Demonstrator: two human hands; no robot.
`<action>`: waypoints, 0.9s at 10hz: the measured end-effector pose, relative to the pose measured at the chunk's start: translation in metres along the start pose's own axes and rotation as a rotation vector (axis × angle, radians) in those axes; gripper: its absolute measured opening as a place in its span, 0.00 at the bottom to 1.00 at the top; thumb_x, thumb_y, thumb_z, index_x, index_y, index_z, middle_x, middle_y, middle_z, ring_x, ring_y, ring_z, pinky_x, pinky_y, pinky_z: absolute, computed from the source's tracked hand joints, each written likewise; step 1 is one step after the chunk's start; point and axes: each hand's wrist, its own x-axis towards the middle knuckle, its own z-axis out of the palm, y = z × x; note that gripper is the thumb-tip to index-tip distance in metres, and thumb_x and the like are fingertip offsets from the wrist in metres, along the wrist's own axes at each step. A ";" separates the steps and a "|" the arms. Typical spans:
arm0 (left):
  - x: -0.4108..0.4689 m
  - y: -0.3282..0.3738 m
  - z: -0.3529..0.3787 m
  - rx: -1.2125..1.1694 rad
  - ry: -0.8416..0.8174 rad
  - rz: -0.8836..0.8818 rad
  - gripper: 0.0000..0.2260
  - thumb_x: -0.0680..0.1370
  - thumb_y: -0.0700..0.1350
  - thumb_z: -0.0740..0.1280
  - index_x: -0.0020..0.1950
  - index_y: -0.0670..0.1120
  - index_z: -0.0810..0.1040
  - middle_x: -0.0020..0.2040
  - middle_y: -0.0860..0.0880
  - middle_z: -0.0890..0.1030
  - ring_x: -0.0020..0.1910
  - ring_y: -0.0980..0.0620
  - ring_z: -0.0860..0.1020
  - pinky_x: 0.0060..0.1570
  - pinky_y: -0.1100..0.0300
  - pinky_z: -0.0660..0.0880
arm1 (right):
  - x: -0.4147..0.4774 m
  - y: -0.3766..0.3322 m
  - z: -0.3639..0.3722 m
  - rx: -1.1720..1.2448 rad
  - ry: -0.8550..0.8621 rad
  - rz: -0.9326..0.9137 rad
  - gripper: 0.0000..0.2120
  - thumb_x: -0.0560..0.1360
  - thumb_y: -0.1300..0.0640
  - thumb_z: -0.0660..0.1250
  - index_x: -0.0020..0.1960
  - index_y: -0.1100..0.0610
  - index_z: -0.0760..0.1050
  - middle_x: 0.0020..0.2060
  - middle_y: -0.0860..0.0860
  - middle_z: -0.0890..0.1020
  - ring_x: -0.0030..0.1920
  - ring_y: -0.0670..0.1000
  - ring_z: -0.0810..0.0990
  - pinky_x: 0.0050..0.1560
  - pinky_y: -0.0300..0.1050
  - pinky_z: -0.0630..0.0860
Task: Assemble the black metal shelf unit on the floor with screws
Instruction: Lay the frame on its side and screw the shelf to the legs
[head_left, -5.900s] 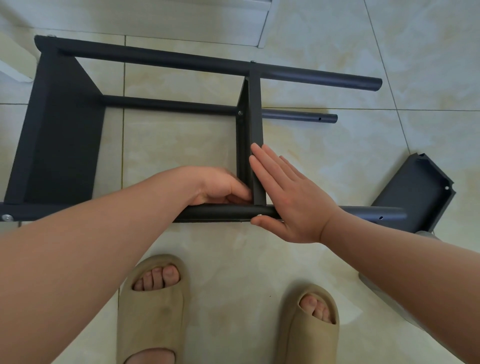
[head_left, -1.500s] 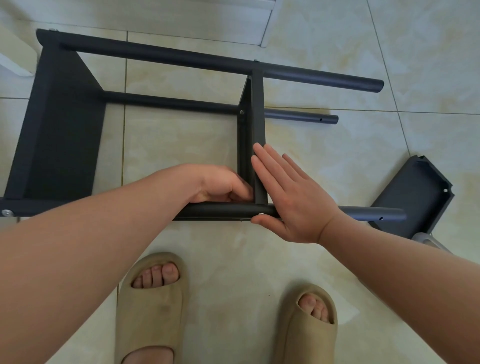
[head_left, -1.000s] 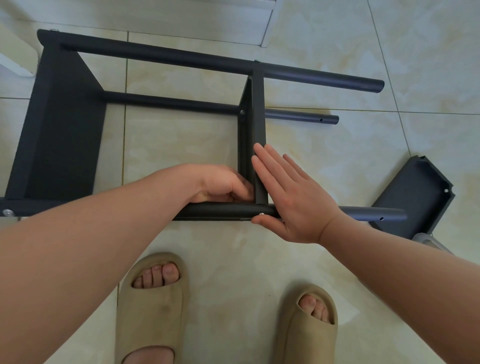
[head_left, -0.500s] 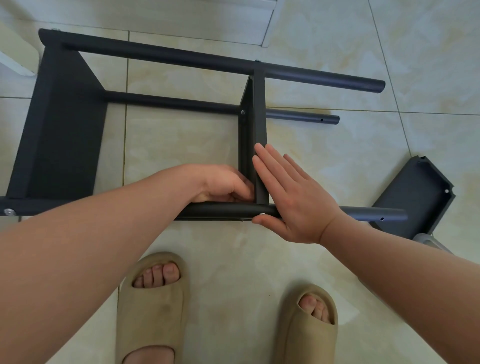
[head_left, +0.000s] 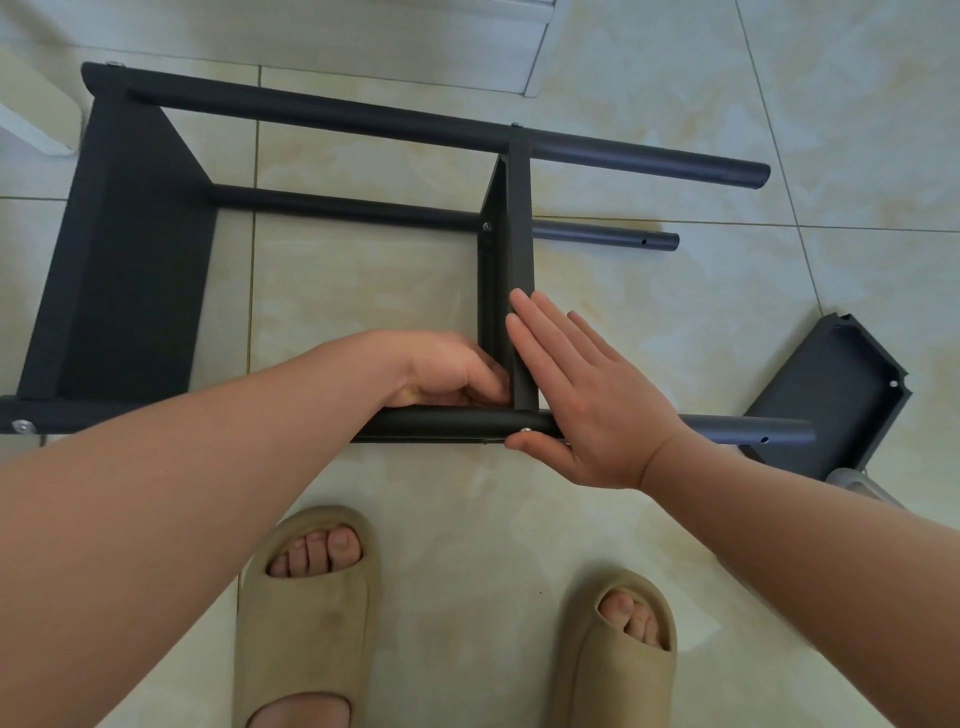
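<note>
black metal shelf unit (head_left: 130, 270) lies on its side on the tiled floor (head_left: 649, 322), just ahead of both hands. the risk, as i judge it: the screw (head_left: 525, 429) in the near tube (head_left: 441, 422), beside the right thumb, could bind or go in crooked if the middle panel (head_left: 519, 249) slips off its hole. right hand (head_left: 587, 400) is flat, its straight fingers pressed on the panel's right face. left hand (head_left: 447, 374) is curled into the corner on the panel's other side; whether it pinches anything i cannot tell. a loose panel (head_left: 831, 400) lies beyond the right wrist.
</note>
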 end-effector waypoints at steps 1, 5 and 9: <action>0.001 0.001 0.000 -0.034 -0.029 -0.024 0.09 0.78 0.32 0.62 0.45 0.39 0.81 0.42 0.39 0.81 0.42 0.45 0.81 0.52 0.52 0.77 | 0.000 0.000 0.000 -0.002 -0.008 0.001 0.44 0.80 0.32 0.51 0.81 0.65 0.50 0.82 0.60 0.50 0.82 0.59 0.47 0.79 0.61 0.56; 0.001 0.000 -0.001 0.020 0.001 0.007 0.07 0.77 0.31 0.63 0.47 0.37 0.81 0.46 0.36 0.79 0.44 0.43 0.80 0.51 0.52 0.78 | 0.000 0.000 0.000 0.000 -0.003 0.002 0.44 0.80 0.31 0.51 0.81 0.65 0.50 0.82 0.60 0.50 0.82 0.59 0.47 0.79 0.61 0.57; 0.001 0.002 0.004 0.100 0.025 0.008 0.06 0.78 0.34 0.64 0.45 0.39 0.80 0.39 0.41 0.82 0.39 0.46 0.81 0.46 0.54 0.77 | 0.000 0.000 0.000 0.006 0.001 0.004 0.44 0.80 0.32 0.51 0.81 0.65 0.51 0.82 0.60 0.50 0.82 0.59 0.47 0.79 0.61 0.56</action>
